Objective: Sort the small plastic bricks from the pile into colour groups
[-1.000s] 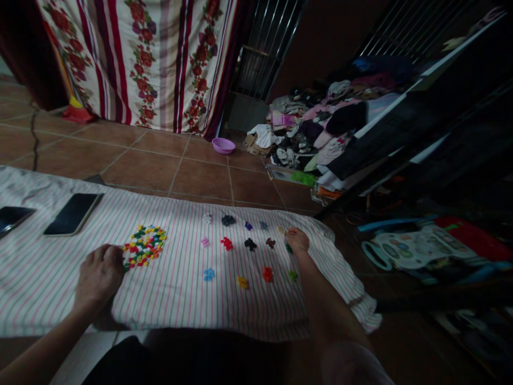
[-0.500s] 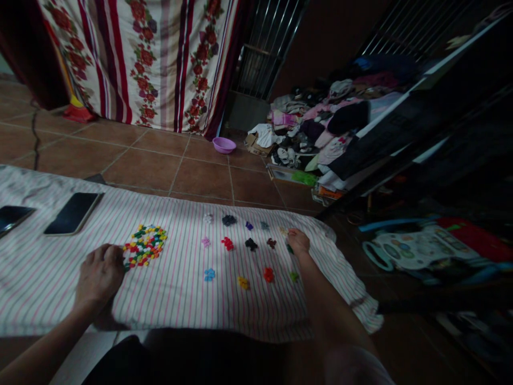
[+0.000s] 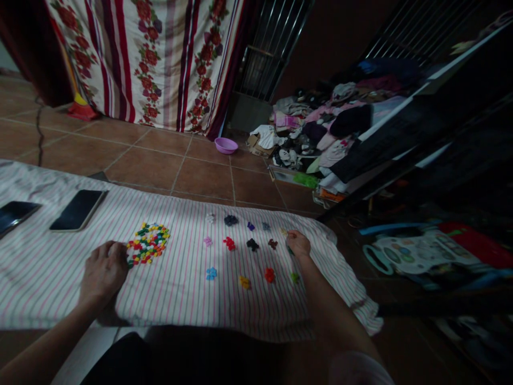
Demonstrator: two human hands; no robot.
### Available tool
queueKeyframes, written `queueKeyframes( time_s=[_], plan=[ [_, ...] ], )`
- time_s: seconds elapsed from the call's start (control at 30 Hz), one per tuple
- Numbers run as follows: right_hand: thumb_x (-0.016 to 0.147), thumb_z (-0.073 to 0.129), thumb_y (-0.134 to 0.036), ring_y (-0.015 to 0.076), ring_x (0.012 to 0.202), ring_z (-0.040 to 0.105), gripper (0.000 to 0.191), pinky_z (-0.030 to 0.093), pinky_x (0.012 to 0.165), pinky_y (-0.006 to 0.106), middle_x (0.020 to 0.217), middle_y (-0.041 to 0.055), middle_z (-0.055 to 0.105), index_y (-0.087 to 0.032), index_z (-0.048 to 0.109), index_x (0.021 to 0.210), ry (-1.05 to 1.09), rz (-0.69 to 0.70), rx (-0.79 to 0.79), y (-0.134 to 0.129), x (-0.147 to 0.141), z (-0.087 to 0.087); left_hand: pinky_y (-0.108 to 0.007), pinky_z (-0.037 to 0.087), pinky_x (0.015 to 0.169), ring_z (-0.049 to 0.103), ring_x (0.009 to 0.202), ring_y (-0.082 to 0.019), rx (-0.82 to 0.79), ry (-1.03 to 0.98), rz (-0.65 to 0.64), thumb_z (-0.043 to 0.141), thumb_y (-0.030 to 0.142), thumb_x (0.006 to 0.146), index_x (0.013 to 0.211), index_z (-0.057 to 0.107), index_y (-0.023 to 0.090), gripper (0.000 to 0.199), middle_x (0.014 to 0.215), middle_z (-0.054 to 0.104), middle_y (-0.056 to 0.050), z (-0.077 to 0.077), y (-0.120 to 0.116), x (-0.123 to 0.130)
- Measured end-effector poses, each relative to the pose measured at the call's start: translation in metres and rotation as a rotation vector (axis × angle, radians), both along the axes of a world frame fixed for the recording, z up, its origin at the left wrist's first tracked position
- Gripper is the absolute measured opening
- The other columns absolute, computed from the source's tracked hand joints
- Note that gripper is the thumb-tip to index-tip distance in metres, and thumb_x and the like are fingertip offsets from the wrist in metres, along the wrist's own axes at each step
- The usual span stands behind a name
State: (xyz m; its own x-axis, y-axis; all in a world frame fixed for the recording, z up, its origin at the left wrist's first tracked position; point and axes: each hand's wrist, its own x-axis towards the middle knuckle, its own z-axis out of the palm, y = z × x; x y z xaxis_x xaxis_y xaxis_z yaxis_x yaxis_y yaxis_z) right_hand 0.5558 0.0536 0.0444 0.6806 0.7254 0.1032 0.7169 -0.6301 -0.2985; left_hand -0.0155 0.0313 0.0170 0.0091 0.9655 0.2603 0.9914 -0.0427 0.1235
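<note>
At the near left edge of a mixed pile of small coloured pieces [image 3: 149,243], my left hand [image 3: 104,270] rests on the striped cloth, fingers loosely bent and nothing seen in them. My right hand [image 3: 299,244] is at the right, its fingers pinched together; whatever they hold is hidden. Right by its fingertips lie a small beige cluster [image 3: 284,231] and a partly covered dark green one. Single-colour clusters sit in rows to its left, among them brown [image 3: 272,244], black [image 3: 252,244], red [image 3: 229,243], orange [image 3: 269,275], yellow [image 3: 244,282] and light blue [image 3: 211,274]. Light green pieces [image 3: 295,277] lie below the right hand.
Two phones, one dark [image 3: 78,210] and another [image 3: 16,215] at the edge, lie on the striped cloth [image 3: 176,299]. Beyond are a tiled floor, a purple basin [image 3: 226,145], a floral curtain [image 3: 168,64] and heaped clothes [image 3: 320,120]. A dark frame slants at the right.
The view has shifted slightly, moving things on the left a little rightward. Both hands keep nearly the same places beside the pile and the beige cluster.
</note>
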Motion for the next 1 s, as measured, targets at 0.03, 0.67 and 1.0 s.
queueKeyframes(
  time_s=[0.03, 0.67, 1.0],
  plan=[
    [0.079, 0.050, -0.017, 0.0179, 0.078, 0.065, 0.031, 0.047, 0.072, 0.025, 0.086, 0.0049, 0.072, -0.021, 0.075, 0.096, -0.009, -0.001, 0.011, 0.000, -0.001, 0.000, -0.041, 0.042, 0.080, 0.052, 0.098, -0.029, 0.004, -0.002, 0.000, 0.031, 0.024, 0.090, 0.102, 0.056, 0.014, 0.030, 0.108, 0.058, -0.015, 0.000, 0.000, 0.000],
    [0.077, 0.044, -0.023, 0.0211, 0.088, 0.064, 0.030, 0.049, 0.084, 0.033, 0.092, 0.0075, 0.072, -0.020, 0.071, 0.089, 0.056, 0.591, 0.364, 0.047, -0.121, 0.006, -0.039, 0.039, 0.088, 0.049, 0.098, -0.025, 0.020, -0.078, 0.031, 0.035, 0.023, 0.091, 0.098, 0.056, 0.017, 0.023, 0.105, 0.057, -0.011, 0.000, 0.000, 0.004],
    [0.083, 0.044, -0.012, 0.0198, 0.095, 0.061, 0.031, 0.046, 0.092, 0.034, 0.097, 0.0068, 0.071, -0.020, 0.072, 0.094, 0.132, 1.055, 0.270, 0.059, -0.253, -0.002, -0.039, 0.039, 0.086, 0.048, 0.101, -0.025, 0.003, -0.127, 0.036, 0.036, 0.022, 0.091, 0.098, 0.058, 0.018, 0.023, 0.105, 0.057, -0.011, 0.007, -0.002, 0.005]
  ],
)
